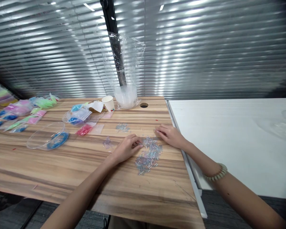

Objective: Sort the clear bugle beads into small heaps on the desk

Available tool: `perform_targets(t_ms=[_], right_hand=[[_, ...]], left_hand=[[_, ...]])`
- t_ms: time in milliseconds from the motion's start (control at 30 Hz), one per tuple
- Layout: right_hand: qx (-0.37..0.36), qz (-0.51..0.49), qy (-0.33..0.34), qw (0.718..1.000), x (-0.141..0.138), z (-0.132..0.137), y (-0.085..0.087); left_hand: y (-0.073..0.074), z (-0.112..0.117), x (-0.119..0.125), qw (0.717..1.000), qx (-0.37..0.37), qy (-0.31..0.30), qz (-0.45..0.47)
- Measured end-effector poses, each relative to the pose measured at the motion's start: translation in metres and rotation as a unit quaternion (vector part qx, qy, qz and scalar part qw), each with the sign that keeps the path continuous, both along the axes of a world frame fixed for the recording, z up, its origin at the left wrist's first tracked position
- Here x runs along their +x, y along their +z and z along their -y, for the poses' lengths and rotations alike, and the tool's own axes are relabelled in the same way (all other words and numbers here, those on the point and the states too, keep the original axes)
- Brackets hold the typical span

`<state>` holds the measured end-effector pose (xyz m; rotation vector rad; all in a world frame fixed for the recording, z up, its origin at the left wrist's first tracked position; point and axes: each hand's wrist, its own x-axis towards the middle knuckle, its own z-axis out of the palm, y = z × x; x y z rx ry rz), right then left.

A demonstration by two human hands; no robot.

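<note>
**Head view: two hands sorting tiny tube beads**

Head camera looks down on the wooden table [62, 171], the biggest thing here. Everything below is placed from the loose pile of tube beads [149, 156] near the table's right edge.

Just right of the pile, past the table edge, sits a white table [228, 136]. Far behind the pile stands a stack of clear bowls [126, 95] in a plastic wrap, with a paper cup [108, 103] beside it. Well to the left of the pile lies a clear bowl [47, 140] with something blue inside. Further left are many small bags of coloured beads [21, 109]. A bag of red beads [84, 129] lies left and behind the pile.

The left hand [125, 149] touches the pile's upper left side. Its fingers are curled close together, maybe pinching a bead, but I cannot tell. The right hand [170, 135] rests flat at the pile's upper right, fingers spread, holding nothing. A bead bracelet [216, 173] is on that wrist.

Two little heaps [122, 127] lie behind and left of the pile. I think beads are being picked out, one sort at a time. The next pick needs a soft, careful pinch, since the beads are tiny and roll.
</note>
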<state>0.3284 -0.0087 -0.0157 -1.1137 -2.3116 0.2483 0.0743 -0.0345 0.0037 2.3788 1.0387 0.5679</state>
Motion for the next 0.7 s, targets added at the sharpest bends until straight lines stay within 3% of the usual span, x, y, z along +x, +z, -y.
perform_targets(t_ms=[700], right_hand=[[-0.005,0.002,0.003,1.000,-0.0006,-0.0004,-0.0005]], left_hand=[[-0.0028,-0.0006,-0.0011,1.000,0.004,0.001,-0.010]])
